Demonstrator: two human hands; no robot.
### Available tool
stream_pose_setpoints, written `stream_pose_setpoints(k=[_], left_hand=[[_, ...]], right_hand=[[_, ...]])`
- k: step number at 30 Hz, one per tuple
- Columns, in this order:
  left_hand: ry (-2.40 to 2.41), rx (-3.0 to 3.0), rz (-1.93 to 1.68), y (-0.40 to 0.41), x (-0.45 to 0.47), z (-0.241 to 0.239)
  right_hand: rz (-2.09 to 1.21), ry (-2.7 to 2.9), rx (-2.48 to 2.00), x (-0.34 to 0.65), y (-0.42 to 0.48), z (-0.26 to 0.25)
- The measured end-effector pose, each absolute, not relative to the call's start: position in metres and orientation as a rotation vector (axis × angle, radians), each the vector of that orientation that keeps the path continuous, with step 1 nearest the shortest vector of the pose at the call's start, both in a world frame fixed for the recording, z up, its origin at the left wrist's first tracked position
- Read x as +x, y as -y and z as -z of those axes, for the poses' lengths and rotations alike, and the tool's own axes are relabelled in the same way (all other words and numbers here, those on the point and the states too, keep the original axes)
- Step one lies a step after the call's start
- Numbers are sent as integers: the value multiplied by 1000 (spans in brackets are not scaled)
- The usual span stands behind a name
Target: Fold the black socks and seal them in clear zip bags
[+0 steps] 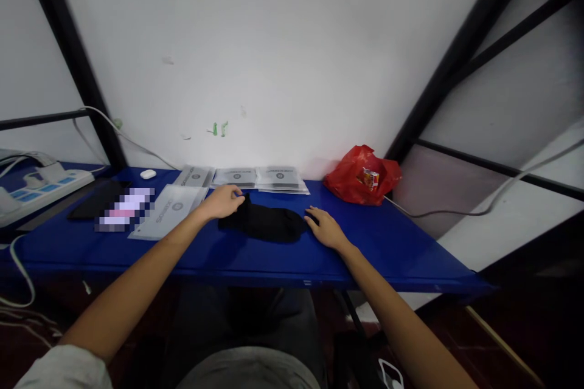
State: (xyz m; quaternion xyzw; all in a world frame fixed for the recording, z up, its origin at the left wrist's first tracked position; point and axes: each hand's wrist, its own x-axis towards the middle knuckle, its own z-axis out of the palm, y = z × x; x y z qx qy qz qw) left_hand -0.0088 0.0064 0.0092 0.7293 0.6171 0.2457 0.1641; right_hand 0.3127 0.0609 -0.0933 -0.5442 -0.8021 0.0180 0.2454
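A black sock [274, 223] lies flat on the blue table [374, 243], its cuff to the left and its toe to the right; whether a second sock lies under it I cannot tell. My left hand [224, 202] pinches the upper edge of the cuff between thumb and fingers. Beside the toe, my right hand [326, 228] rests on the table with its fingers apart and nothing in it. A frosted plastic bag with printed lettering [171, 213] lies left of my left hand, partly behind my forearm.
Several similar printed bags [279, 178] lie along the wall. A red plastic bag [360, 176] holding a wrapped packet stands at the back right. On the left are a phone with a blurred screen [125, 209], a white earbud case [148, 174] and a power strip [59, 185] with cables.
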Motion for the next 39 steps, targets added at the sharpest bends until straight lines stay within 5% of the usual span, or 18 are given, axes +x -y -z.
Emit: stream_pose_setpoints(k=[5, 16, 21, 30, 39], left_hand=[[-1575, 2239, -900, -1, -7, 25], [-1702, 2491, -668, 13, 13, 51], [-1999, 2221, -837, 17, 5, 40], [-2180, 1783, -405, 9, -20, 36], [-1987, 1623, -750, 7, -6, 40]], right_hand=[[-44, 2175, -1483, 312, -61, 94], [-45, 2175, -1481, 312, -58, 92], [-17, 2040, -1381, 298, -48, 76], [6, 2463, -847, 196, -5, 32], [-161, 2572, -927, 192, -16, 57]])
